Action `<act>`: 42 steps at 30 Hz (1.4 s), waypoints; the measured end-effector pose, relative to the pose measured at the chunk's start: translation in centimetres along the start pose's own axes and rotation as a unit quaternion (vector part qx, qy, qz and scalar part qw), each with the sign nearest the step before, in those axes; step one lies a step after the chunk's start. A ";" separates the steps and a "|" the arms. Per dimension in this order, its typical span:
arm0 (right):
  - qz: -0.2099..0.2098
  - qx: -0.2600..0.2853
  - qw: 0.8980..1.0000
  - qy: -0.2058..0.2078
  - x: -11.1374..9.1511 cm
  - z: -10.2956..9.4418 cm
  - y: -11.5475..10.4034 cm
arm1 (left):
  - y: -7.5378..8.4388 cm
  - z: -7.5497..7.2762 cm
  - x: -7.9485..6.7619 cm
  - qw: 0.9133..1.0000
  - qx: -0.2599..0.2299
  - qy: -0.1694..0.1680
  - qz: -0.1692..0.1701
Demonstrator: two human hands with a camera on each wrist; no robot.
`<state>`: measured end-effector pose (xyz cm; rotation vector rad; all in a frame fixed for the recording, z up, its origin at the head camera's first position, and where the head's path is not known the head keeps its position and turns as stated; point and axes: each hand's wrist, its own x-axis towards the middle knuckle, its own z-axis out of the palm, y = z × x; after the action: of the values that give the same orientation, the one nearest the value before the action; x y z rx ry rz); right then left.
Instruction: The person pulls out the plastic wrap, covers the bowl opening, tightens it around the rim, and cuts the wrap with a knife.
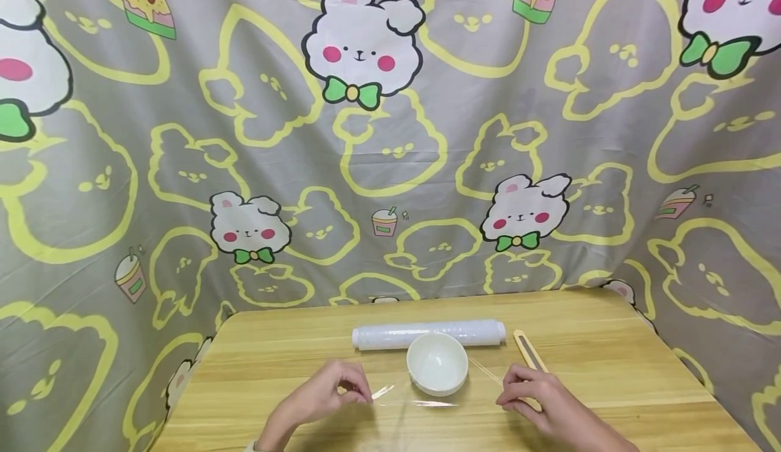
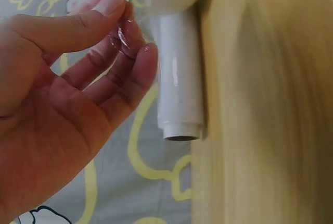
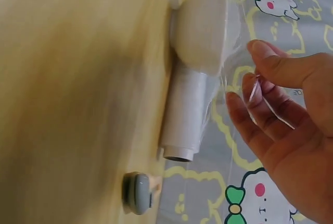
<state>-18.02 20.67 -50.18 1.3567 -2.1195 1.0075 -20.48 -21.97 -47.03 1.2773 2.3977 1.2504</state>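
My left hand [image 1: 329, 392] pinches one edge of a clear sheet of cling film [image 1: 436, 404] between thumb and fingertips. At the other side my right hand [image 1: 545, 398] pinches the same sheet, which stretches between both hands. Between the hands, a white bowl [image 1: 436, 364] stands upright on the table, its mouth facing up. In the right wrist view the film passes along the rim of the bowl [image 3: 200, 31]; whether it touches the rim I cannot tell. Shiny folds of film show at the fingertips in the left wrist view.
Behind the bowl lies a roll of cling film [image 1: 381, 336], crosswise on the wooden table [image 1: 281, 343]. A yellow and grey box cutter [image 1: 529, 350] lies to its right, close to my right hand. A patterned grey curtain [image 1: 390, 167] hangs behind the table and along its sides.
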 end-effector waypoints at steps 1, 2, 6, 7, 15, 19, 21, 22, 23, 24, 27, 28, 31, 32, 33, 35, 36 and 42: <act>0.009 -0.006 1.000 -0.009 -0.1 0.1 0.0 | -0.1 0.1 0.0 1.000 0.008 0.000 -0.002; 0.019 -0.012 1.000 -0.018 -0.2 0.2 0.0 | -0.1 0.3 0.0 1.000 0.013 -0.001 -0.005; 0.042 -0.023 0.998 -0.048 -0.4 0.5 0.0 | -0.3 1.0 0.0 0.999 0.039 0.001 -0.037; 0.043 -0.023 0.998 -0.051 -0.5 0.6 0.1 | -0.3 1.2 0.1 0.998 0.041 0.003 -0.049; 0.055 -0.023 0.997 -0.051 -0.8 1.4 1.0 | -0.6 2.4 0.6 0.993 0.074 0.009 -0.092; 0.081 -0.027 0.994 -0.074 -0.7 1.5 1.4 | -0.8 2.6 1.0 0.990 0.098 0.010 -0.103; 0.091 -0.030 0.992 -0.083 -0.6 1.6 1.5 | -0.9 2.6 1.3 0.988 0.104 0.011 -0.112; 0.095 -0.031 0.991 -0.086 -0.6 1.7 1.6 | -0.9 2.7 1.5 0.987 0.109 0.012 -0.114; 0.097 -0.031 0.991 -0.088 -0.5 1.7 1.7 | -1.0 2.7 1.7 0.987 0.112 0.013 -0.116; 0.102 -0.027 0.990 -0.092 -0.4 1.8 1.8 | -1.1 2.7 1.9 0.986 0.116 0.014 -0.118; 0.113 -0.028 0.989 -0.096 -0.1 2.2 2.1 | -1.3 2.7 2.4 0.984 0.130 0.018 -0.121; 0.120 -0.026 0.988 -0.098 0.1 2.3 2.2 | -1.4 2.8 2.6 0.983 0.137 0.020 -0.118; 0.150 -0.021 0.984 -0.097 0.6 2.8 2.7 | -1.5 3.0 3.1 0.981 0.154 0.029 -0.117; 0.160 -0.021 0.982 -0.095 0.8 2.9 2.9 | -1.5 3.1 3.3 0.980 0.159 0.033 -0.117; 0.167 -0.022 0.981 -0.093 1.0 3.1 3.1 | -1.5 3.1 3.5 0.979 0.161 0.038 -0.119; 0.185 -0.024 0.978 -0.089 1.3 3.3 3.3 | -1.7 3.2 3.9 0.977 0.166 0.047 -0.123; 0.194 -0.026 0.977 -0.086 1.5 3.4 3.4 | -1.8 3.2 4.1 0.976 0.171 0.051 -0.125; 0.231 -0.033 0.971 -0.060 2.5 4.1 4.0 | -2.3 3.4 5.1 0.974 0.177 0.048 -0.135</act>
<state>-22.58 17.15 -52.51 0.9284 -2.6065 1.0310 -23.53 -16.78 -49.70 0.9337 2.8391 0.8548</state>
